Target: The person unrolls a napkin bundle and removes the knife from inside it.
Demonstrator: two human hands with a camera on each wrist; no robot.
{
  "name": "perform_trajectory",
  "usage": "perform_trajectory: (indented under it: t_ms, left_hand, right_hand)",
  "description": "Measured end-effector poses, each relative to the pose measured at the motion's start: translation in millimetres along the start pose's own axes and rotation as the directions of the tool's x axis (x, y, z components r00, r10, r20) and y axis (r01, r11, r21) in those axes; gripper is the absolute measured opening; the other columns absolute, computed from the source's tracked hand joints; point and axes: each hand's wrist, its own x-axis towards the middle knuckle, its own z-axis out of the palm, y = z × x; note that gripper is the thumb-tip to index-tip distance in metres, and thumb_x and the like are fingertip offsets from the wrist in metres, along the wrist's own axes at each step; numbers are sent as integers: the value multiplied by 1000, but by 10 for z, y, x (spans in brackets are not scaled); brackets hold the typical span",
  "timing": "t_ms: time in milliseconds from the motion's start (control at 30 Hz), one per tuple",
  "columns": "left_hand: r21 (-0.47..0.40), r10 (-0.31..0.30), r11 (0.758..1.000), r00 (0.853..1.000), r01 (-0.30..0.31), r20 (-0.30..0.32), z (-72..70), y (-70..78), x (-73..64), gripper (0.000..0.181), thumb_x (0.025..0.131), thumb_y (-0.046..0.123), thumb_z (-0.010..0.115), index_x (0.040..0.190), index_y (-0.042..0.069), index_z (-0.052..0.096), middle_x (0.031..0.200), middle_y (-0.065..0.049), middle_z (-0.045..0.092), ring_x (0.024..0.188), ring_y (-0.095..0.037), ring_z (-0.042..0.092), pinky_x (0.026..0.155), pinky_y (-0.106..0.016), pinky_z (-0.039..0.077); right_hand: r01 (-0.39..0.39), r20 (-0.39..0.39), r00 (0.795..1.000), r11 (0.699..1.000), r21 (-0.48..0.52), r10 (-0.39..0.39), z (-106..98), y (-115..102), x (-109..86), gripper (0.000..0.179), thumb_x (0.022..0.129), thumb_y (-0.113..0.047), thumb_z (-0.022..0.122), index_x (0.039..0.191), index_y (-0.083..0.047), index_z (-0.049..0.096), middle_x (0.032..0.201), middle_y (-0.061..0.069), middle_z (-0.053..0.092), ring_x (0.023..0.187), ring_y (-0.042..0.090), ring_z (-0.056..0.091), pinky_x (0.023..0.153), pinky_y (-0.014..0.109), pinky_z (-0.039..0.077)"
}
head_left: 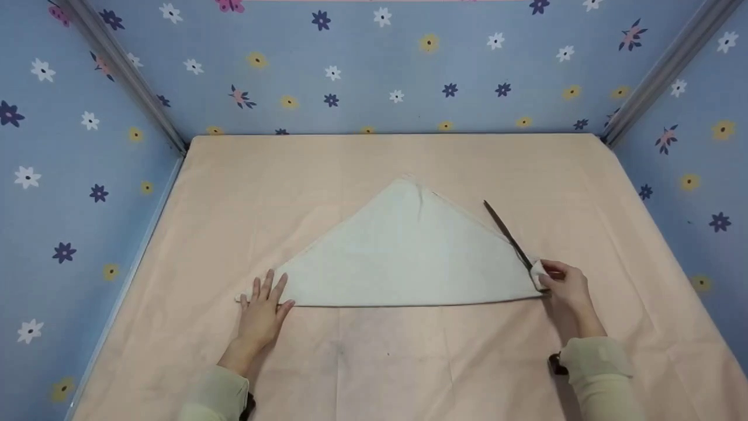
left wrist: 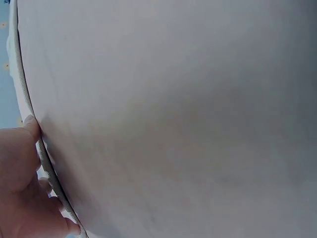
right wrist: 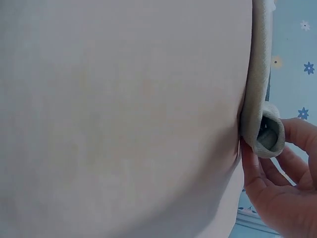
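Note:
A white cloth (head_left: pixel 403 251) is folded into a wide triangle, its long folded edge nearest me and its peak pointing away. My left hand (head_left: pixel 260 318) rests on its left corner with fingers spread and straight. At the opposite corner my right hand (head_left: pixel 570 289) pinches the cloth's end, which is turned over into a small roll (right wrist: pixel 270 139) with a hollow opening in the right wrist view. A slim, dark, stick-like thing (head_left: pixel 505 231) with a narrow far tip lies slanted across the triangle's right edge. Its near end is hidden under the turned-over cloth.
A peach sheet (head_left: pixel 374 362) with creases covers the table. Blue flower-patterned panels (head_left: pixel 374 70) stand behind and on both sides, with grey metal posts (head_left: pixel 125 76) at the corners. Both wrists carry dark straps below light sleeves (head_left: pixel 596 362).

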Motion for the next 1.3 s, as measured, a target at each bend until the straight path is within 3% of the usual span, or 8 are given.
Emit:
perform_trajectory:
  t_ms: [267, 433, 500, 700, 867, 1033, 1300]
  left_hand:
    - [8, -14, 1000, 1000, 14, 12, 1, 0, 11, 60, 92, 39, 43, 141, 10, 24, 145, -20, 10, 129, -45, 4, 92, -69, 4]
    - [10, -19, 1000, 1000, 19, 14, 4, 2, 11, 60, 92, 39, 43, 141, 10, 24, 145, -19, 10, 129, -45, 4, 92, -69, 4]
    - [15, -23, 1000, 1000, 23, 19, 7, 2, 10, 60, 92, 40, 42, 141, 11, 23, 146, -19, 9, 129, -45, 4, 92, -69, 4]
    - [17, -20, 1000, 1000, 20, 15, 4, 2, 10, 60, 92, 40, 42, 141, 11, 24, 146, -19, 10, 129, -45, 4, 92, -69, 5]
    - [15, -17, 1000, 1000, 17, 20, -1, 5, 7, 60, 93, 39, 42, 141, 11, 23, 146, -19, 9, 129, -44, 4, 93, -69, 4]
    - [35, -27, 999, 999, 26, 28, -3, 11, 5, 59, 93, 39, 42, 141, 11, 22, 146, -19, 9, 129, -44, 3, 93, -68, 4]
    - [41, -38, 998, 999, 36, 29, -6, 22, 4, 60, 92, 39, 42, 141, 11, 23, 146, -19, 9, 130, -43, 4, 94, -68, 4]
  right_hand:
    - [-33, -10, 999, 999, 8, 34, -44, 15, 4, 39, 87, -3, 52, 124, 9, 45, 118, 29, 49, 106, 38, 48, 85, 38, 44]
    - [-56, -47, 997, 998, 3, 56, -82, 47, -11, 39, 86, -1, 52, 123, 9, 46, 115, 28, 51, 104, 36, 50, 73, 15, 44]
    - [-59, -71, 996, 998, -5, 58, -94, 56, -24, 38, 85, 1, 53, 122, 9, 47, 114, 28, 52, 102, 36, 51, 68, 12, 43]
    - [-69, -114, 991, 997, -33, 65, -86, 89, -58, 37, 83, 3, 54, 120, 9, 49, 111, 28, 54, 99, 36, 52, 76, 26, 46]
    - [-59, -135, 989, 998, -36, 53, -70, 93, -71, 36, 85, 1, 54, 120, 8, 50, 110, 27, 54, 98, 34, 53, 70, 17, 44]
    - [-67, -136, 989, 998, -15, 65, -71, 69, -91, 37, 86, -3, 54, 121, 7, 49, 113, 26, 53, 101, 34, 52, 74, 19, 46]
    - [-80, -156, 984, 996, 45, 86, -67, -13, -156, 38, 86, -6, 54, 122, 4, 49, 114, 22, 54, 98, 30, 54, 67, 9, 43]
